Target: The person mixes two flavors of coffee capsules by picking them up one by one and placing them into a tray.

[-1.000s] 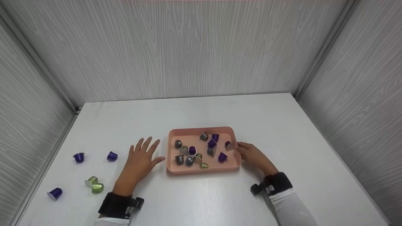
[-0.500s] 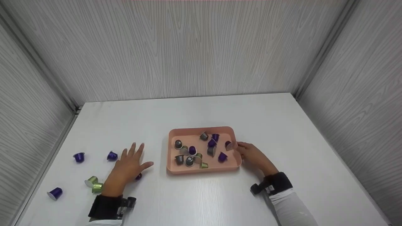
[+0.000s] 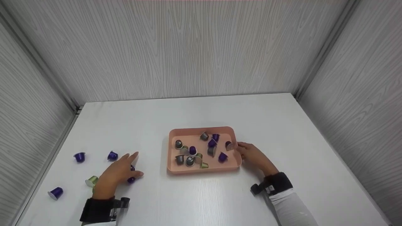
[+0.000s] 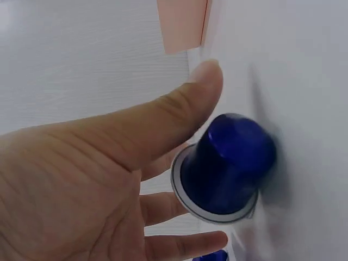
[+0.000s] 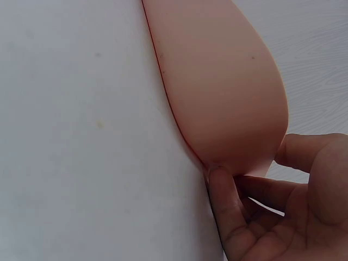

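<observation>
My left hand [image 3: 115, 172] reaches low over the table's left part, thumb and fingers spread around a purple coffee capsule [image 3: 131, 180]. In the left wrist view this capsule [image 4: 231, 166] looks blue and lies between the thumb and the fingers, without a clear grip on it. A shallow pink tray [image 3: 216, 169] holds several purple, grey and green capsules. At its right end my right hand [image 3: 253, 156] holds the edge. The right wrist view shows the thumb at the upper rim of the tray [image 5: 228, 81] and a fingertip low against its wall.
Another purple capsule [image 3: 112, 156] lies just beyond the left hand. Farther left are a purple capsule [image 3: 79, 157], a second purple capsule [image 3: 56, 193] and a green capsule [image 3: 91, 181]. The left wrist partly hides another green one. Grey wood-grain panels [image 3: 188, 50] enclose the white table [image 3: 201, 111].
My left hand has moved left and toward me, away from the tray, and come down around a purple capsule. The right hand and the tray have stayed in place.
</observation>
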`<act>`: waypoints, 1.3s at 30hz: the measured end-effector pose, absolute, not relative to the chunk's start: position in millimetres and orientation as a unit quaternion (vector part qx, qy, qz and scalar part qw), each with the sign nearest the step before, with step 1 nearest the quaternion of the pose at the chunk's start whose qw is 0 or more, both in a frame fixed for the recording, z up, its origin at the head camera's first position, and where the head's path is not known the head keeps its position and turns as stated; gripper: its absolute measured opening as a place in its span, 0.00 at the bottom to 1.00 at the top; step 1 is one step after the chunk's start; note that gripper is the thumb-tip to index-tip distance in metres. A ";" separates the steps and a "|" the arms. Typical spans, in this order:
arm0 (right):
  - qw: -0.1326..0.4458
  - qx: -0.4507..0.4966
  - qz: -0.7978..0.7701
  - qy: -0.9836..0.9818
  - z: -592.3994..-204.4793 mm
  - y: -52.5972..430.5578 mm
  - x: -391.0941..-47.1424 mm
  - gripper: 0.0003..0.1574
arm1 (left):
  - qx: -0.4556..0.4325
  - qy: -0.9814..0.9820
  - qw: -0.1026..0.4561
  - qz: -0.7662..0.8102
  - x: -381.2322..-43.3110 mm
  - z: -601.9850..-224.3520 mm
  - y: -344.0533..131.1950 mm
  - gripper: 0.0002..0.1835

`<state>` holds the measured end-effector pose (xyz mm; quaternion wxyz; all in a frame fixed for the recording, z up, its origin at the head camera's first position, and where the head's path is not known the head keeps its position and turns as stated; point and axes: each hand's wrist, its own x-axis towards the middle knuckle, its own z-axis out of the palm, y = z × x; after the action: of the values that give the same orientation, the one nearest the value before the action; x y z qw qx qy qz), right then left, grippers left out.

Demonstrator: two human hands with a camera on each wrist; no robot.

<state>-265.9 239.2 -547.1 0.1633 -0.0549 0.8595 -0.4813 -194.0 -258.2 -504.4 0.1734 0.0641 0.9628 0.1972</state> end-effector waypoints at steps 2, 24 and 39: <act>0.165 -0.053 -0.484 0.858 -548.6 239.7 -265.7 0.31 | 0.054 0.960 0.183 0.206 -192.4 -501.3 -260.7 0.53; 0.163 -0.067 -0.488 0.855 -544.8 241.1 -264.9 0.28 | 0.070 0.978 0.123 0.156 -193.6 -496.6 -264.0 0.11; 0.167 -0.059 -0.473 0.863 -544.0 239.9 -264.5 0.31 | 0.069 0.984 0.028 0.162 -197.5 -486.9 -248.2 0.09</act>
<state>-264.5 239.9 -544.0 0.1671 -0.0595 0.8632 -0.4727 -197.5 -248.2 -486.9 0.0283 0.0687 0.9839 0.1622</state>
